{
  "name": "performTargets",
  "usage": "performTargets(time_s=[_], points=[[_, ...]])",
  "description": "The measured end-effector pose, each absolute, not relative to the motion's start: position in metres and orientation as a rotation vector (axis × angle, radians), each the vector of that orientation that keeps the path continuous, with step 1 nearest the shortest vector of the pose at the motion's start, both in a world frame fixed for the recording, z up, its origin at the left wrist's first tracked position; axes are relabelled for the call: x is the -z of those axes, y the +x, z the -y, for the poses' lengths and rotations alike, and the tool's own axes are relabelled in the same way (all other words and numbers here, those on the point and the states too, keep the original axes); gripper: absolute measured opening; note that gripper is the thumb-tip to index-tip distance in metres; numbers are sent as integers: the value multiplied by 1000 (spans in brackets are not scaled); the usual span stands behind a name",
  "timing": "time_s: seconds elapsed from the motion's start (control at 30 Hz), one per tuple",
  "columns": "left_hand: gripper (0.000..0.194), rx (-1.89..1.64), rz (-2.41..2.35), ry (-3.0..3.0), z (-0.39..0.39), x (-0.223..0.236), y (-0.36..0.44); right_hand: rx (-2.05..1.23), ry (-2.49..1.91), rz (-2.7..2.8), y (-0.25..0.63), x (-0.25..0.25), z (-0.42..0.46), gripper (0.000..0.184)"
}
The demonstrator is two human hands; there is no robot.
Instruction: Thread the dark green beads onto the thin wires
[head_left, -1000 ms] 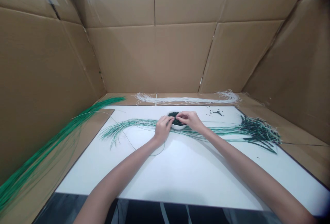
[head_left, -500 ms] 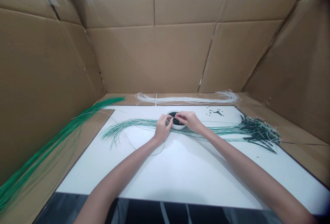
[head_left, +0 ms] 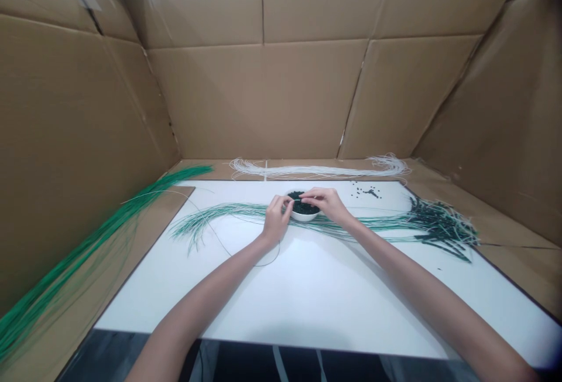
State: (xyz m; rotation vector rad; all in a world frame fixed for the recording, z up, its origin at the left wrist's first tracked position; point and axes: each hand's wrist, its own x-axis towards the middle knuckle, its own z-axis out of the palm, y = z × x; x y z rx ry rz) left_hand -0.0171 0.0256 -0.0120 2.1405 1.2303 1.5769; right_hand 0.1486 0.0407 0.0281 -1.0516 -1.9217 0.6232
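Observation:
A small white bowl filled with dark green beads sits at the middle of the white board. My left hand is closed in a pinch at the bowl's left rim, holding a thin pale wire that loops back over the board. My right hand hovers over the bowl's right side, thumb and forefinger pinched on something too small to make out. The two pinches almost meet above the beads. A long bundle of green-and-white wires lies across the board under both wrists.
Wires tipped with dark beads pile at the right. Loose beads lie behind them. A white wire bundle runs along the back, a bright green bundle along the left. Cardboard walls enclose the area.
My right hand has lifted slightly and shifted right off the bowl, showing more of the beads. My left hand has stayed at the bowl's left rim.

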Motion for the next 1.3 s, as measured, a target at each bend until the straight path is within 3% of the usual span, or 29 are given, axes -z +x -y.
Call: performTargets(time_s=[0.53, 0.83, 1.3], points=[[13, -1585, -1196, 2157, -25, 13, -16, -1010, -1005, 1794, 152, -27, -43, 30], [13, -1599, -1147, 2204, -24, 11, -15, -942, -994, 1810, 153, -24, -45, 22], [13, -1596, -1135, 2216, -25, 13, -16, -953, -1016, 1773, 153, -24, -45, 26]])
